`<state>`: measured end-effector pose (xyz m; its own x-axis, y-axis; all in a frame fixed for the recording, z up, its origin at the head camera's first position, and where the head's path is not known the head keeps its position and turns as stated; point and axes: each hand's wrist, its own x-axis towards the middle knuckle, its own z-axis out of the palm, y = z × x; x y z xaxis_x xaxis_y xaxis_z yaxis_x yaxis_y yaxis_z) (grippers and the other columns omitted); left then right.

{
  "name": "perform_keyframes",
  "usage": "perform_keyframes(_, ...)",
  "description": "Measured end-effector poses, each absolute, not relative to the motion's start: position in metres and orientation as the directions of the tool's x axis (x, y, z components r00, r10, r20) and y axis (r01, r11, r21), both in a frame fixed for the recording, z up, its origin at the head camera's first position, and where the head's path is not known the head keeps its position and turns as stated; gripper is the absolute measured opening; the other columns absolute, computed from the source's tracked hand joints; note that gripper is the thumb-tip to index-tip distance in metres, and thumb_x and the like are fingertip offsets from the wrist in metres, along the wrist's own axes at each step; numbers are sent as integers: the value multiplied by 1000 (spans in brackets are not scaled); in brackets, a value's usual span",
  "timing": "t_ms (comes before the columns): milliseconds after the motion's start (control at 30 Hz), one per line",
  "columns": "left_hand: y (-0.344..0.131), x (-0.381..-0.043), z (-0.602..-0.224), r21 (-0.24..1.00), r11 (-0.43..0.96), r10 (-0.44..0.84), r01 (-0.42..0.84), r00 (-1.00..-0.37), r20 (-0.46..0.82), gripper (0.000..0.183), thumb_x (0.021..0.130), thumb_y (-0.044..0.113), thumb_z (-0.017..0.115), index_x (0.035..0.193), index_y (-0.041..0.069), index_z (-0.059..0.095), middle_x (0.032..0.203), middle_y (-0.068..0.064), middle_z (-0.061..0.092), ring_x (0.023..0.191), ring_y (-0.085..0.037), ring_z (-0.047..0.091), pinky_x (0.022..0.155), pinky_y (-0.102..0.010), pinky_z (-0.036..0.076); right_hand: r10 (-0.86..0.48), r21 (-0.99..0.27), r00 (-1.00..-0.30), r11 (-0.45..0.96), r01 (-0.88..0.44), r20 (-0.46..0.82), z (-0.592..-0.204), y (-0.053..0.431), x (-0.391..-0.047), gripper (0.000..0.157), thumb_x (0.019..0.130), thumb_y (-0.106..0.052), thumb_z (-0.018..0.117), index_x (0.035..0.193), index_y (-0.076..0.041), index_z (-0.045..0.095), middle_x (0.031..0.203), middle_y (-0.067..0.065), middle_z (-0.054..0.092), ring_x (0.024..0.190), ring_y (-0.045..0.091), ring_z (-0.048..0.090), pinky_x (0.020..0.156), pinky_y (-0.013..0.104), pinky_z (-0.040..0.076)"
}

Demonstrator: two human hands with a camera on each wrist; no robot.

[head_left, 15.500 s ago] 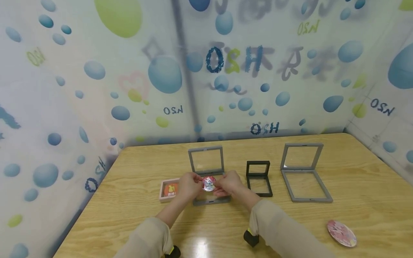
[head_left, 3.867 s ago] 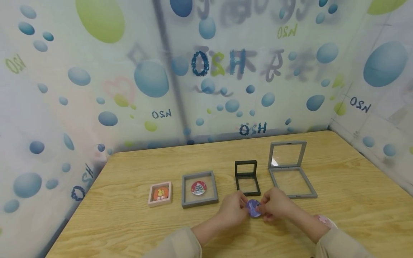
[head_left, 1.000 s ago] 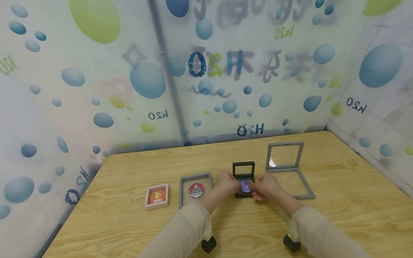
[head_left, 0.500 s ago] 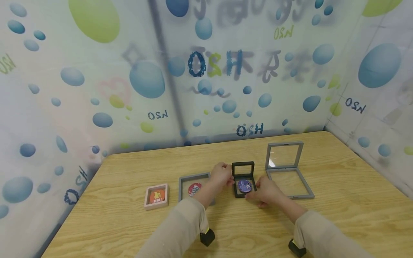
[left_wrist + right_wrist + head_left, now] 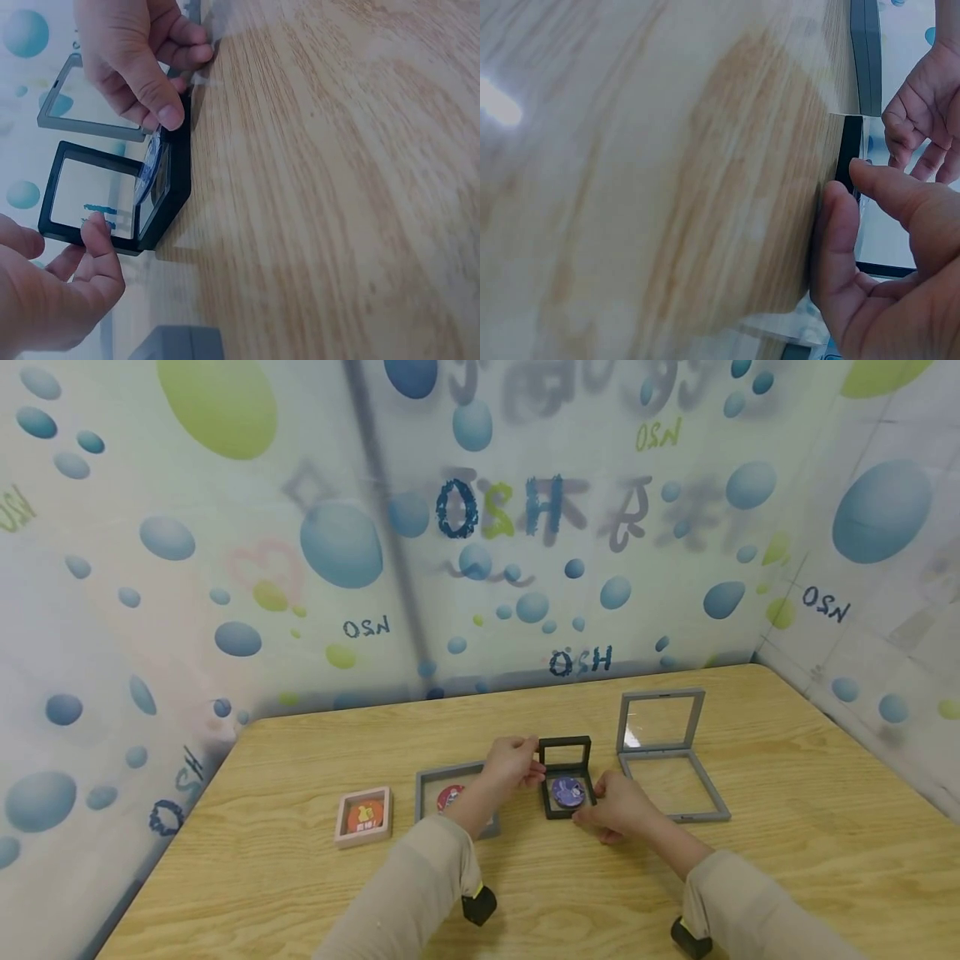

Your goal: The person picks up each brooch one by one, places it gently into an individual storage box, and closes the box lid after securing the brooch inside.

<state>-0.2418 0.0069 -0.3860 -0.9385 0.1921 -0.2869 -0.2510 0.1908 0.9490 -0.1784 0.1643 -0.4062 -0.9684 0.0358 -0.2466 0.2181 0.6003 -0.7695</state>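
Observation:
A small black display frame [image 5: 566,769] lies on the wooden table with its lid raised. Inside its base is a round purple badge [image 5: 568,792], flat in the head view. My left hand [image 5: 512,766] pinches the lid's left edge; in the left wrist view a finger [image 5: 99,238] shows against the lid's lower corner. With thumb and fingers, my right hand [image 5: 618,806] holds the base at its front right corner. The right wrist view shows the thumb [image 5: 885,184] on the black rim and a finger [image 5: 837,225] along its outer side.
To the left, a grey frame [image 5: 419,799] contains a red badge [image 5: 450,796] partly hidden by my left arm. Farther left is a pink frame [image 5: 363,839] with an orange badge [image 5: 365,815]. A larger grey frame [image 5: 710,785] stands lid-up at right. A printed curtain [image 5: 480,527] hangs behind the table.
A second ago both hands held the purple badge over the black frame; now it lies inside. My left hand moved to the lid, my right to the front corner. Earlier, the left grey frame's lid closed.

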Motion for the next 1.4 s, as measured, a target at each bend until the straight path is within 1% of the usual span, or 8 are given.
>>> perform_keyframes(300, 5, -241, -385, 953, 150, 190, -262, -939, -288, 41, 96, 22, 43, 122, -10, 45, 71, -11, 59, 54, -11, 54, 60, -25, 51, 38, -771, -967, 597, 223, -251, -405, 164, -178, 43, 68, -7, 76, 90, 1, 40, 71, 14, 49, 42, 15, 52, 42, 27, 48)
perform_keyframes(533, 4, -239, -384, 955, 113, 191, -276, -937, -293, 34, 95, 22, 46, 109, -10, 50, 72, -14, 60, 54, -12, 56, 59, -24, 51, 30, -766, -968, 605, 217, -250, -405, 165, -177, 43, 68, -6, 77, 90, 2, 41, 73, 15, 48, 43, 16, 53, 42, 28, 48)
perform_keyframes(700, 3, -238, -385, 954, 97, 209, -283, -932, -298, 33, 94, 19, 46, 109, -10, 50, 73, -14, 59, 57, -13, 56, 61, -26, 52, 28, -766, -969, 607, 211, -245, -405, 165, -177, 43, 68, -6, 77, 90, 3, 41, 75, 15, 48, 43, 16, 53, 43, 28, 49)
perform_keyframes(800, 3, -240, -387, 949, 115, 210, -295, -926, -313, 33, 94, 19, 45, 111, -9, 50, 76, -15, 59, 59, -14, 56, 62, -26, 51, 25, -766, -970, 608, 208, -243, -405, 165, -177, 42, 68, -6, 76, 90, 3, 42, 75, 15, 48, 43, 16, 54, 43, 28, 49)
perform_keyframes(1033, 4, -239, -388, 943, 132, 216, -304, -920, -327, 36, 93, 20, 45, 115, -9, 50, 93, -25, 61, 61, -14, 56, 63, -26, 51, 16, -770, -970, 604, 204, -244, -404, 165, -176, 41, 68, -5, 75, 91, 4, 42, 74, 16, 49, 43, 16, 54, 43, 28, 49)
perform_keyframes(1167, 3, -237, -388, 946, 134, 225, -294, -921, -318, 33, 91, 17, 49, 111, -8, 52, 85, -20, 61, 62, -15, 57, 61, -24, 51, 18, -773, -969, 599, 208, -247, -404, 165, -176, 40, 69, -4, 74, 91, 4, 41, 74, 16, 50, 43, 15, 54, 43, 27, 49)
perform_keyframes(1300, 3, -233, -388, 951, 163, 241, -263, -924, -297, 25, 89, 15, 53, 102, -7, 55, 74, -13, 59, 62, -15, 58, 61, -25, 51, 22, -778, -967, 590, 218, -255, -405, 166, -175, 40, 70, -4, 74, 93, 5, 42, 76, 17, 50, 43, 15, 54, 44, 27, 50)
perform_keyframes(1400, 3, -231, -387, 952, 181, 249, -248, -924, -289, 19, 88, 12, 56, 96, -5, 55, 72, -12, 59, 62, -15, 59, 62, -26, 52, 23, -778, -965, 586, 226, -263, -405, 166, -175, 40, 71, -4, 73, 95, 7, 43, 77, 17, 51, 43, 15, 54, 44, 27, 50)
